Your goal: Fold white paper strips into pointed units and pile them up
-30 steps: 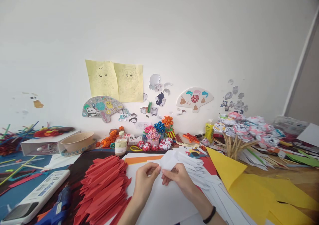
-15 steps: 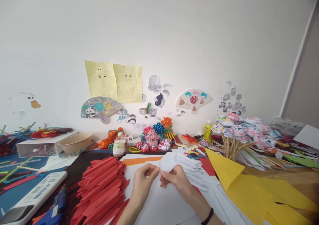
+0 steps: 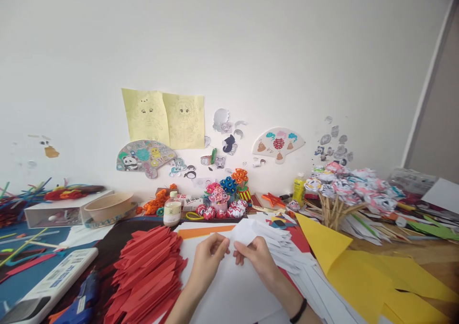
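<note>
My left hand (image 3: 211,256) is closed in a pinch on the lower left edge of a small white sheet of paper (image 3: 246,229). On the same paper's near edge, my right hand (image 3: 256,258) pinches with thumb and fingers, a small gap away from the left thumb. A black band circles my right wrist. Beneath both hands lies a large white sheet (image 3: 233,295). Left of them is a heap of folded red paper strips (image 3: 147,271). Folded white paper pieces (image 3: 278,240) lie fanned out just behind and right of my right hand.
Yellow sheets (image 3: 369,281) cover the right side, below paper flowers on sticks (image 3: 355,188). A blue glue gun (image 3: 84,297) and a white power strip (image 3: 53,281) lie at left. A small bottle (image 3: 172,210) and bead flowers (image 3: 217,195) stand along the wall.
My right thumb has shifted slightly right, so the gap between my two thumbs is a little wider. Both hands stay at the white paper.
</note>
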The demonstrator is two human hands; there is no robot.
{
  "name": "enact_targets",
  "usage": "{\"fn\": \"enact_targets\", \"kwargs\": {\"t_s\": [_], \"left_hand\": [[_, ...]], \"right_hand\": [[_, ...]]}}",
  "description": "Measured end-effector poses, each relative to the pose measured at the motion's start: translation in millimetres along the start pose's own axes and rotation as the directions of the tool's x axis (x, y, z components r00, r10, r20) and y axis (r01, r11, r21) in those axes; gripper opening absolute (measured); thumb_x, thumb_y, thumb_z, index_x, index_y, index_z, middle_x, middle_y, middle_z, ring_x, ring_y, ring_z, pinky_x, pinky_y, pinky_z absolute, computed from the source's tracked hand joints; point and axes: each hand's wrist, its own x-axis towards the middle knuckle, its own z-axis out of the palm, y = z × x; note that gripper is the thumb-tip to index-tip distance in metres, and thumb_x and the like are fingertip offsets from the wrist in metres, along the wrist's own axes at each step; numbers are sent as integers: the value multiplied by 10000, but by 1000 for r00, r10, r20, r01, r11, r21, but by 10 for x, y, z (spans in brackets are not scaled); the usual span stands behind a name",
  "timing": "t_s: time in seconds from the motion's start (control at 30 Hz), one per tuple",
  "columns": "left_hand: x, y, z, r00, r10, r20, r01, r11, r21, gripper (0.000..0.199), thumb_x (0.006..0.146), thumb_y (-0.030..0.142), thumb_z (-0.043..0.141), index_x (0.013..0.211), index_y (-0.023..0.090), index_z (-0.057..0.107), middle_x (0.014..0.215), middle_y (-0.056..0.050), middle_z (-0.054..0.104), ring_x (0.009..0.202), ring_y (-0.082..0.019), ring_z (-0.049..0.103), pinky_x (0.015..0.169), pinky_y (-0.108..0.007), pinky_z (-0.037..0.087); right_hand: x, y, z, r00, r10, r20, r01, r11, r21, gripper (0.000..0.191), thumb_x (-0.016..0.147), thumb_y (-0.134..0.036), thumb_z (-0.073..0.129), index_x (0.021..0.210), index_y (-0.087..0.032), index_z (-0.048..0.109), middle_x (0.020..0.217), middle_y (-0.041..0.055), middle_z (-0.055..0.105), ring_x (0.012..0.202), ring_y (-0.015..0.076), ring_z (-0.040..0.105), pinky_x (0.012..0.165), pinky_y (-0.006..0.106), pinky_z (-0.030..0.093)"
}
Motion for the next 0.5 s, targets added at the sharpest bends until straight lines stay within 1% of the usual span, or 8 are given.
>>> {"fn": "enact_targets", "kwargs": {"t_s": [0.1, 0.23, 0.37, 0.5], "left_hand": [[-3, 42, 12, 999, -43, 30, 44, 998, -41, 370, 792, 511, 550, 705, 155, 603, 639, -44, 648, 557, -148, 546, 544, -234, 422], [-22, 90, 39, 997, -45, 60, 49, 997, -64, 357, 792, 501, 551, 700, 159, 589, 643, -42, 644, 565, -145, 541, 550, -230, 423], [-51, 85, 59, 998, 3, 67, -2, 1000, -18, 335, 823, 481, 517, 716, 171, 582, 675, -40, 642, 608, -157, 551, 577, -232, 419], [-79, 57, 85, 993, 108, 39, -110, 991, 73, 307, 876, 426, 451, 716, 185, 555, 671, -27, 612, 630, -159, 543, 610, -236, 413]], "right_hand": [[1, -33, -29, 999, -13, -30, 13, 1000, 7, 364, 767, -443, 657, 648, -99, 667, 594, 59, 641, 500, 132, 568, 500, 239, 436], [2, -48, -53, 1000, -11, -21, 11, 1000, 10, 364, 768, -441, 655, 643, -99, 659, 581, 55, 629, 485, 125, 552, 494, 238, 423], [5, -42, -52, 1000, -27, 2, 27, 1000, -14, 400, 769, -475, 638, 634, -99, 658, 565, 53, 619, 486, 125, 545, 498, 241, 422], [3, -36, -36, 1000, -25, -9, 24, 999, -35, 416, 760, -489, 641, 612, -100, 660, 531, 45, 607, 463, 121, 532, 485, 238, 414]]}}
